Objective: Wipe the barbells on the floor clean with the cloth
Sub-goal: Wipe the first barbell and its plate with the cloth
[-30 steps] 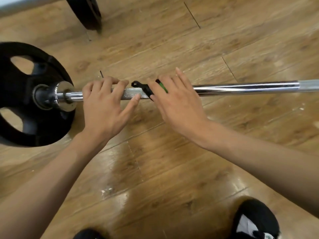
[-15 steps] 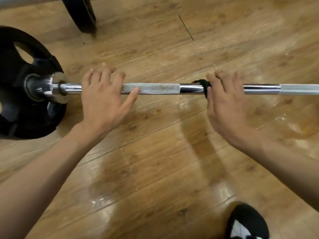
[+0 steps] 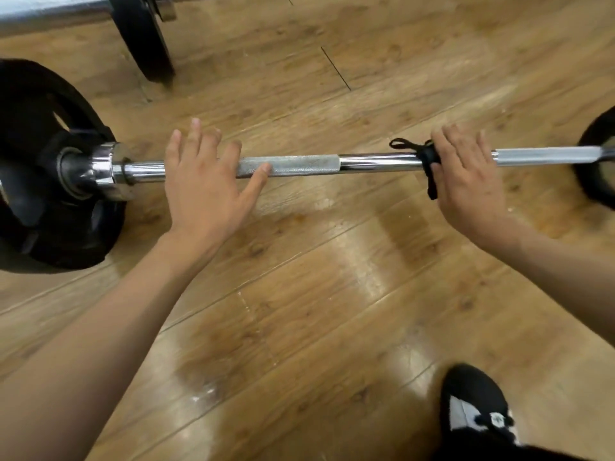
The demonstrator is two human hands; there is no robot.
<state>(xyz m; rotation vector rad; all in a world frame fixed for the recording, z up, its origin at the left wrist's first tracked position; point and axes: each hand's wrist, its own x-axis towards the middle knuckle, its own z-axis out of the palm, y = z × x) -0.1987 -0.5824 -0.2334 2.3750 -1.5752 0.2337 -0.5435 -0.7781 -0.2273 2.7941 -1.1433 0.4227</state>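
Chrome bar [image 3: 376, 161], black plate [image 3: 40, 168], black cloth [image 3: 429, 161], brown wood-grain floor [image 3: 332, 294].

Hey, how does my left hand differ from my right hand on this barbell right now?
The left hand lies flat over the bar with fingers spread and nothing under it, while the right hand holds the black cloth against the bar. The left hand sits close to the left plate, while the right hand sits toward the right plate. Both hands rest palm-down on the same bar.
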